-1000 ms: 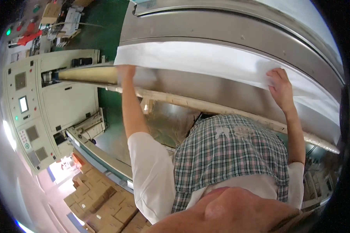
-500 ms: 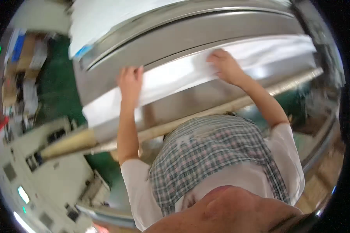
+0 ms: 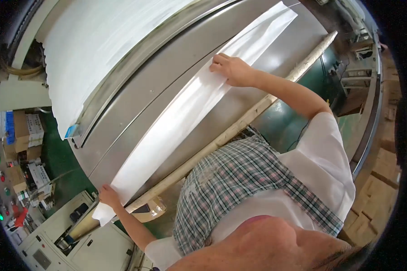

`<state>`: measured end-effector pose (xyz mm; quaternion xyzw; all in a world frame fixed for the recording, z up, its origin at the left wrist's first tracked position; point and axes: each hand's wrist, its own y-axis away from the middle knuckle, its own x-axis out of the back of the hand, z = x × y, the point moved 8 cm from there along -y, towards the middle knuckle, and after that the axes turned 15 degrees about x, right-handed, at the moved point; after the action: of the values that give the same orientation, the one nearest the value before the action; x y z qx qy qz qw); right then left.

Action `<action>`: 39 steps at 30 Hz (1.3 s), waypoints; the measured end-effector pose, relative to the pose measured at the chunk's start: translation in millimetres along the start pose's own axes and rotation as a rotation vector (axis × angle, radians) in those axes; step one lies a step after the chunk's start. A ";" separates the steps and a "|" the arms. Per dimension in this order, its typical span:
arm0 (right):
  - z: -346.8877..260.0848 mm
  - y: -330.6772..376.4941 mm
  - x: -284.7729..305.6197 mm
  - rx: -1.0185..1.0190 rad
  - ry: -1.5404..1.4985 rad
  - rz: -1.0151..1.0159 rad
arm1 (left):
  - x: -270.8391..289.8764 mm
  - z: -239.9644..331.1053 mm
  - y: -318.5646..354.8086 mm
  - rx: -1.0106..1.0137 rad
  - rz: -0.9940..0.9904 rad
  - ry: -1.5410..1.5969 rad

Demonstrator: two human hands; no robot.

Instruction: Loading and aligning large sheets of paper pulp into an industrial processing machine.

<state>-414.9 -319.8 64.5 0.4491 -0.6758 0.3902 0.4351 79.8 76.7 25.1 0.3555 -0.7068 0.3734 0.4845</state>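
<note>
A long, narrow strip of folded white sheet (image 3: 167, 131) lies slantwise across a smooth metal table (image 3: 135, 106); whether it is cloth or some other soft sheet I cannot tell. Close to its near-left end, my left hand (image 3: 109, 197) has its fingers closed over the strip, and a short end hangs past the table edge below it. My right hand (image 3: 234, 71) is farther up, beyond the strip's middle, its bent fingers closed at the far edge of the strip. The fingertips of both hands are partly hidden.
Wide white sheeting (image 3: 108, 49) hangs beyond a metal bar at the far side. A pale wrapped roller (image 3: 239, 122) runs along the near table edge, before my apron. Control boxes stand left, with cartons (image 3: 22, 131) behind; stacked brown boxes (image 3: 375, 198) are at right.
My left hand has slid left and nearer, to the strip's end. My right hand stays at its far edge. The whole view has turned, so the table slants more steeply.
</note>
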 end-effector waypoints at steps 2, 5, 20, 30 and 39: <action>5.0 -1.4 2.9 0.038 0.002 -0.032 | -0.4 17.2 -0.2 -0.027 -0.047 0.047; 19.1 6.7 9.3 0.083 0.043 -0.018 | -6.4 50.8 16.8 0.029 -0.106 0.175; 362.8 286.5 145.1 -1.026 0.583 0.487 | 38.9 142.5 66.3 0.270 -0.185 0.177; 352.1 190.2 85.3 -0.554 0.308 0.174 | 38.8 176.7 74.1 0.252 -0.330 0.124; 422.3 183.3 49.1 -0.628 0.166 -0.177 | 31.2 165.8 74.3 0.268 -0.417 0.066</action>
<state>-699.5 -667.2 -48.2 0.3169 -0.6837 0.1590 0.6379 -62.7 -37.5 -0.6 0.5425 -0.5461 0.3671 0.5222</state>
